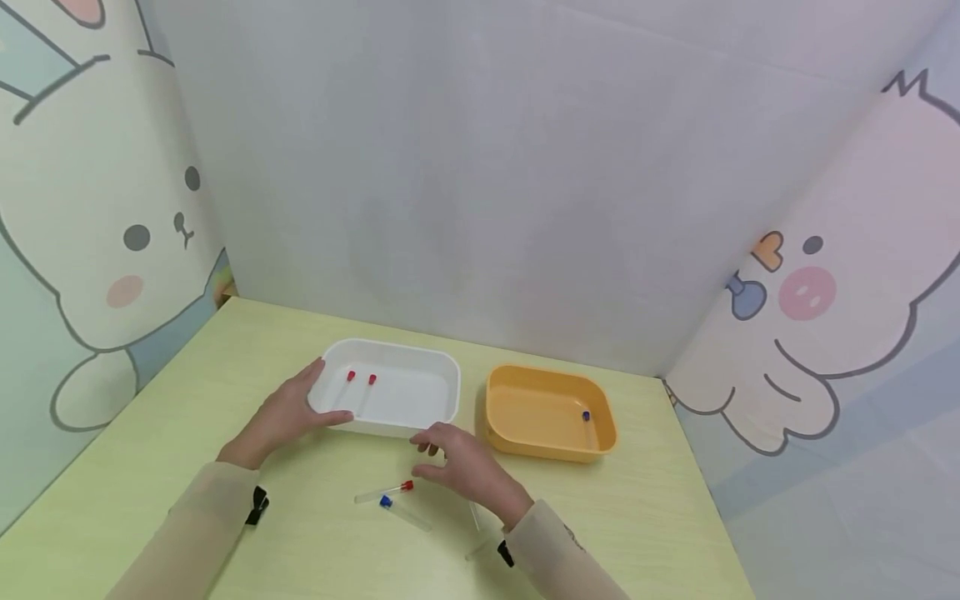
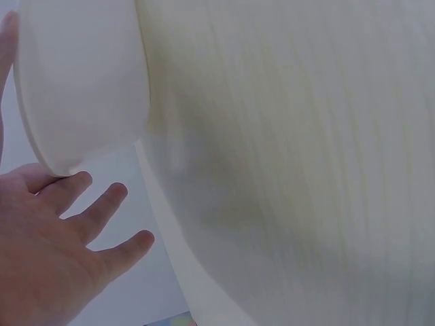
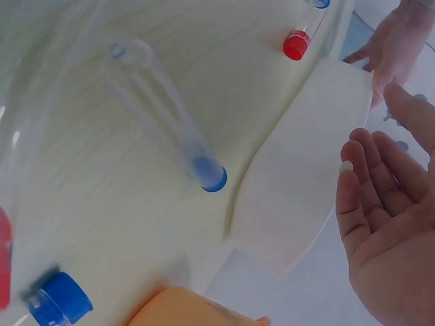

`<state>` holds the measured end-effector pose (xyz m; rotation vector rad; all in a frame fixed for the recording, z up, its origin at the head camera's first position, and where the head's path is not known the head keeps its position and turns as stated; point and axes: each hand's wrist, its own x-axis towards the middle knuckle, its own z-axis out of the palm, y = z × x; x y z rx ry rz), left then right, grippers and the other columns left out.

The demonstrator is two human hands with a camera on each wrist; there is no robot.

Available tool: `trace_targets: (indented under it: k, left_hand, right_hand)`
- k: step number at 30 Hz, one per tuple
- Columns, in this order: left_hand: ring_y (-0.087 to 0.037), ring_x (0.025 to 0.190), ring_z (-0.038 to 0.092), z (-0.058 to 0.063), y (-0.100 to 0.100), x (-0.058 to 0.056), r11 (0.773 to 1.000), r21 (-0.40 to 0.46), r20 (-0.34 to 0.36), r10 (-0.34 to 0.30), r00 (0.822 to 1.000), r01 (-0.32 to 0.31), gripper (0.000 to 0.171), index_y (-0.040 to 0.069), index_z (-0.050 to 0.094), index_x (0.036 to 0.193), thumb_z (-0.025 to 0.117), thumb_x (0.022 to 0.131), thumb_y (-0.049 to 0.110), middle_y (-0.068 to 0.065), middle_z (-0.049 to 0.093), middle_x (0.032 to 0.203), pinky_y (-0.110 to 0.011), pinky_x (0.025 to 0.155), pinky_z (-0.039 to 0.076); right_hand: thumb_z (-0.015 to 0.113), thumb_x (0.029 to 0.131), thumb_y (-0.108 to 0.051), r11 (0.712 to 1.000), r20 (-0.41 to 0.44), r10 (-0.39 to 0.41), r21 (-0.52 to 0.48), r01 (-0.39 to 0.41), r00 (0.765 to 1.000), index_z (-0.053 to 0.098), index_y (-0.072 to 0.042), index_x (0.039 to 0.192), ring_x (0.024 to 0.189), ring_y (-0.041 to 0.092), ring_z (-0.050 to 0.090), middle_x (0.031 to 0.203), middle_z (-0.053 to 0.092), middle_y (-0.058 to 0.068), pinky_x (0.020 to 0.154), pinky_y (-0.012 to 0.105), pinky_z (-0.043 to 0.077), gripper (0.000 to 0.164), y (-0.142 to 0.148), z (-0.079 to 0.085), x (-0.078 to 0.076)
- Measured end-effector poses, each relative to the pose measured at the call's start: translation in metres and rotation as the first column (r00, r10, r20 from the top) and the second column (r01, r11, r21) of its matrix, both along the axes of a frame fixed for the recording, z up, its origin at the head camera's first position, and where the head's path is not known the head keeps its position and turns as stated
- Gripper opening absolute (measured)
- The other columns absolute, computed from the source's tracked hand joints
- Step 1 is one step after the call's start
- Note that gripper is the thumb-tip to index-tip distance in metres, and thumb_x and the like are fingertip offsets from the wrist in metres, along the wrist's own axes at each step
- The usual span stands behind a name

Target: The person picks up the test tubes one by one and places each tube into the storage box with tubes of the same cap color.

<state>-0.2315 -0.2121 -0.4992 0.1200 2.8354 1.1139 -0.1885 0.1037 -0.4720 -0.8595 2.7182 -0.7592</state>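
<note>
A white tray [image 1: 420,384] holds two red-capped tubes [image 1: 367,396]. My left hand [image 1: 288,412] grips its left end, thumb along the front rim and index finger at the edge, other fingers spread. My right hand [image 1: 468,467] hovers by the tray's front right corner, fingers loosely bent; the right wrist view shows nothing in its palm. On the table below lie a red-capped tube [image 1: 382,493] and a blue-capped tube [image 1: 405,512]. Two more clear tubes, one a slim tube [image 1: 474,515], are partly hidden by my right hand and sleeve.
An orange tray [image 1: 525,447] stands right of the white one, with a blue-capped tube [image 1: 587,427] inside. In the right wrist view, a blue cap [image 3: 64,299] appears near the orange tray. A pale curtain [image 1: 465,183] and cartoon-printed side panels [image 1: 847,317] surround the light yellow table [image 1: 645,525].
</note>
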Motion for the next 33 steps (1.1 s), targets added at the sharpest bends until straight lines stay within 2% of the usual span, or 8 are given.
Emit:
trace_targets:
  k: [3,11,20,27,33]
  left_hand:
    - [-0.054,0.149,0.028,0.000,0.000,-0.001,1.000,-0.002,0.003,0.000,1.000,0.000,0.129,0.001,0.006,0.165,0.081,0.080,0.062,-0.031,0.019,0.168,-0.070,0.116,0.034]
    - [-0.055,0.150,0.028,0.000,-0.001,-0.001,1.000,-0.008,-0.008,-0.004,1.000,0.004,0.129,0.000,0.007,0.164,0.082,0.079,0.062,-0.032,0.020,0.168,-0.070,0.117,0.034]
    - [-0.055,0.150,0.027,0.000,-0.001,0.000,1.000,-0.008,0.000,-0.001,1.000,0.001,0.130,0.000,0.007,0.164,0.081,0.079,0.063,-0.031,0.019,0.168,-0.071,0.117,0.033]
    - [-0.056,0.150,0.026,0.002,0.000,0.001,1.000,-0.006,0.000,-0.001,1.000,0.001,0.129,0.000,0.006,0.164,0.081,0.080,0.062,-0.032,0.018,0.168,-0.071,0.117,0.032]
    - [-0.056,0.150,0.026,0.000,-0.001,0.000,1.000,-0.006,-0.004,-0.006,1.000,0.006,0.131,-0.001,0.007,0.164,0.081,0.078,0.065,-0.032,0.018,0.168,-0.070,0.118,0.032]
  right_hand:
    - [0.077,0.094,-0.030,1.000,0.012,0.009,0.015,-0.010,1.000,0.070,-0.016,0.129,0.098,0.003,0.064,0.114,0.073,-0.004,0.082,0.018,0.053,0.039,-0.001,-0.005,0.000]
    - [0.078,0.092,-0.023,0.998,-0.003,0.038,0.049,-0.037,0.999,0.074,-0.015,0.120,0.095,0.001,0.066,0.109,0.074,-0.006,0.084,0.017,0.054,0.029,-0.006,-0.016,0.000]
    - [0.079,0.092,-0.024,0.993,0.056,0.036,0.110,-0.042,0.998,0.077,-0.016,0.116,0.088,-0.005,0.062,0.101,0.074,-0.010,0.083,0.015,0.054,0.025,-0.011,-0.028,-0.004]
    - [0.083,0.089,-0.027,0.977,0.002,0.097,0.190,-0.095,0.995,0.079,-0.020,0.110,0.080,-0.007,0.055,0.096,0.070,-0.014,0.078,0.011,0.050,0.023,-0.015,-0.029,-0.002]
    - [0.082,0.090,-0.027,0.969,-0.019,0.129,0.215,-0.122,0.991,0.079,-0.020,0.106,0.077,-0.008,0.053,0.095,0.067,-0.013,0.072,0.009,0.048,0.018,-0.019,-0.030,-0.003]
